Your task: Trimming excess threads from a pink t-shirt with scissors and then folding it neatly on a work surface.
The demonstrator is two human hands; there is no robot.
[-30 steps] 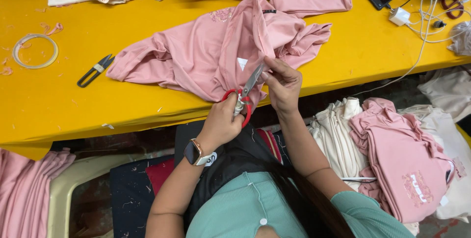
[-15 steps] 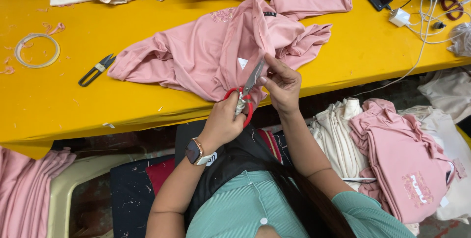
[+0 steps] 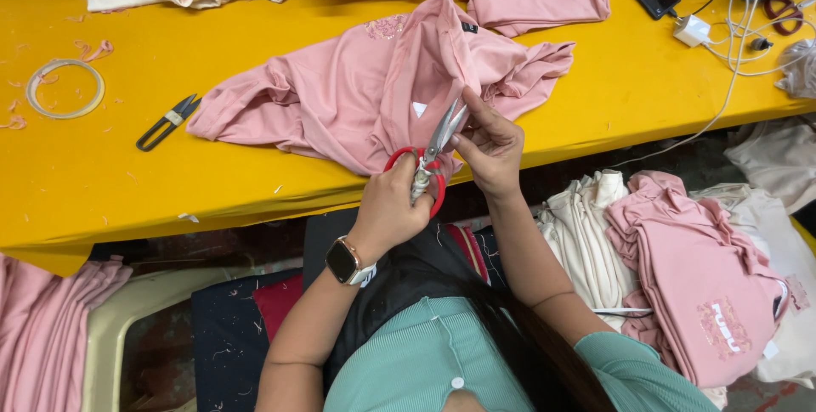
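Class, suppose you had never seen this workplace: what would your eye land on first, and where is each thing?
First comes the bright yellow table, then the crumpled pink shirt at its near edge. There the left hand grips red-handled scissors, blades at the cloth that the right hand pinches. A small black thread snipper lies to the left, and more folded pink shirts are stacked below on the right.

Both forearms rise from the bottom of the view and meet near the middle, bare to above the elbow, the right one coming out of a green sleeve. The left hand (image 3: 393, 204) is curled closed with its back to the camera, fingers hooked through loops just to its right, and a dark watch sits on its wrist below. The right hand (image 3: 490, 147), just up and to the right of the left, pinches with thumb and fingertips together, palm turned leftward.
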